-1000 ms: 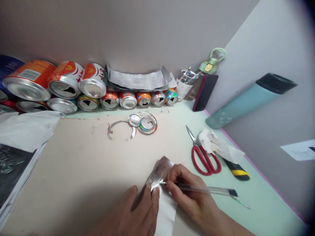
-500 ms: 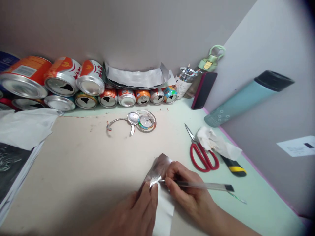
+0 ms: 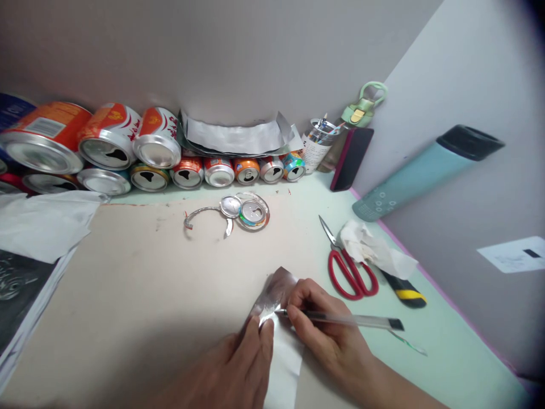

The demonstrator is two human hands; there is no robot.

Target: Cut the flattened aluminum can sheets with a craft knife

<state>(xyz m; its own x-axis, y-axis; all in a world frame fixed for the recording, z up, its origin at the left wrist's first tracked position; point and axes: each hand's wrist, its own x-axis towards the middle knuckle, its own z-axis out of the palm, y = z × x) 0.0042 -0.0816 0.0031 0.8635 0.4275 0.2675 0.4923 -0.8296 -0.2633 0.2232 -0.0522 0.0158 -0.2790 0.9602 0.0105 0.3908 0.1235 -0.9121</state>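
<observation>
A strip of silver aluminium sheet (image 3: 286,363) lies on the board before me, its far end curling up. My left hand (image 3: 249,358) holds the strip down, fingertips close together on its left side. In my right hand (image 3: 330,326) is a clear-barrelled pen (image 3: 361,321) with a black end, pinched near the tip. The pen tip touches the shiny metal just past my left fingertips. Beyond the hands sit cut can ends (image 3: 254,212), joined to a thin bent metal strip (image 3: 203,210).
Red-handled scissors (image 3: 347,275) lie to the right, beside crumpled tissue (image 3: 360,238) and a black-yellow handle (image 3: 411,295). Several drink cans (image 3: 187,172) line the wall, with curved metal sheets (image 3: 234,136) on top. A teal bottle (image 3: 409,179) and a phone (image 3: 352,159) stand at the right.
The pen tip and my right hand have shifted very slightly on the metal. My left hand stays in place; the view has tilted a little.
</observation>
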